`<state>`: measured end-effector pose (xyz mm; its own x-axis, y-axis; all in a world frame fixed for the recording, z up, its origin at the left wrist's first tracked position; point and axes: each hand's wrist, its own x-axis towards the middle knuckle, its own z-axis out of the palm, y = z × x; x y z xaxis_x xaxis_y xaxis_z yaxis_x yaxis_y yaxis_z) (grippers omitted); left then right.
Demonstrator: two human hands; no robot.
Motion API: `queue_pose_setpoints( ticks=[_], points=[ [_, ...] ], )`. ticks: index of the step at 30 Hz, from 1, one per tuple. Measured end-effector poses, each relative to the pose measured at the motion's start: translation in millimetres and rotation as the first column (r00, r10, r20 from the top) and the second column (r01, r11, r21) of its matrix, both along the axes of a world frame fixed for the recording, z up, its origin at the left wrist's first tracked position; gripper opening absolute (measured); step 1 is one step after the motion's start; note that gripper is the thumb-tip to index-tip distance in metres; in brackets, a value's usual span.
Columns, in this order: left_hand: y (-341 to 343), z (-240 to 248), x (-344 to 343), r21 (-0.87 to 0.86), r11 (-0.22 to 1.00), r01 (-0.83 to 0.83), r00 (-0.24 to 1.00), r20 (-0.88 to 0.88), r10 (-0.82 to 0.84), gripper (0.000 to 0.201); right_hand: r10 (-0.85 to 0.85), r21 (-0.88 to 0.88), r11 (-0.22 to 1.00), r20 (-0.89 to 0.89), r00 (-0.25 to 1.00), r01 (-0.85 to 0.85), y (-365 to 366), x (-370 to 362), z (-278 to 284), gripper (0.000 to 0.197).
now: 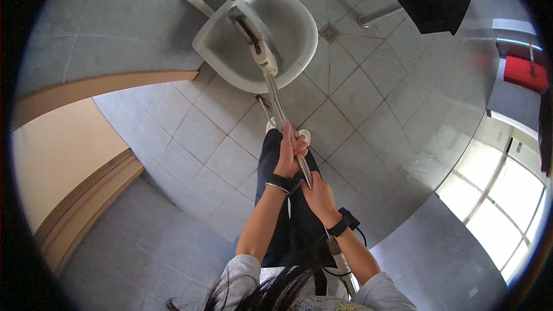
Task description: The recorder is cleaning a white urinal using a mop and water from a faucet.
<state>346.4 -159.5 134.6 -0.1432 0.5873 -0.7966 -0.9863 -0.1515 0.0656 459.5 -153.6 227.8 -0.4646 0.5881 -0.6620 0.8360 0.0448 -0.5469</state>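
Long mop of silver metal and white plastic (277,101); head (265,59) over white ceramic sink (296,29), ahead and slightly left along long axis; gripped by left hand (290,152), nearer head, and right hand (319,200), lower down.

Both forearms (262,219) reach up from the bottom edge, angled inward. The left hand (290,152) sits just below the frame's centre, fingers curled; the right hand (320,199) lies lower right, its fingers partly hidden.
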Motion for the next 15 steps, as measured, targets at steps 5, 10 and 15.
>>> queue_pose_setpoints(
  ticks=[5, 10, 15],
  points=[
    [-3, 5, 3, -0.005, 1.000, -0.006, 1.000, -0.010, 0.006, 0.040, 0.007, 0.023, 1.000, -0.038, 0.999, -0.007, -3, 7, -2, 0.018],
    [-1, 10, 5, -0.075, 0.997, 0.010, 1.000, -0.001, -0.010, 0.040, -0.018, -0.015, 1.000, -0.052, 0.998, 0.018, -3, 11, -3, 0.019],
    [0, 11, 4, -0.050, 0.998, 0.049, 0.996, -0.070, -0.053, 0.039, -0.016, 0.000, 1.000, -0.049, 0.999, 0.016, -2, 10, -5, 0.020]
  ],
)
